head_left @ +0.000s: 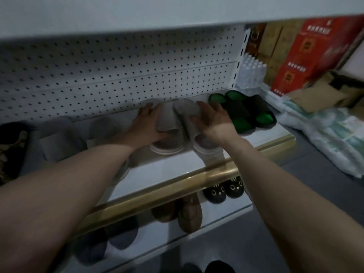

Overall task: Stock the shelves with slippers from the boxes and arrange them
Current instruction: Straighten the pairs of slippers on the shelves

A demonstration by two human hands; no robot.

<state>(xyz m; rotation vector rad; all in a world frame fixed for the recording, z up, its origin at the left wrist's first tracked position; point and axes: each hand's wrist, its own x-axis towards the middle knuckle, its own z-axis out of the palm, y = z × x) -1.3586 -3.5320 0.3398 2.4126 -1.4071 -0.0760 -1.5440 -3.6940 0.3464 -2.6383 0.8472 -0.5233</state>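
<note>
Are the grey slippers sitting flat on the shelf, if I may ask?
Flat: the grey slippers rest soles down on the shelf.

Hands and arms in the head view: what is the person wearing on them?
Left forearm and right forearm are bare to the frame edge, no sleeves. The left hand and right hand are ungloved, wrists without watch or bracelet; rings are too blurred to tell.

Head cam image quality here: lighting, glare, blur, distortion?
Head view: dim, left end of the shelf in deep shadow; glare streak on the gold rail; left hand, right hand and grey slippers slightly soft; wide-angle bows the upper shelf.
</note>
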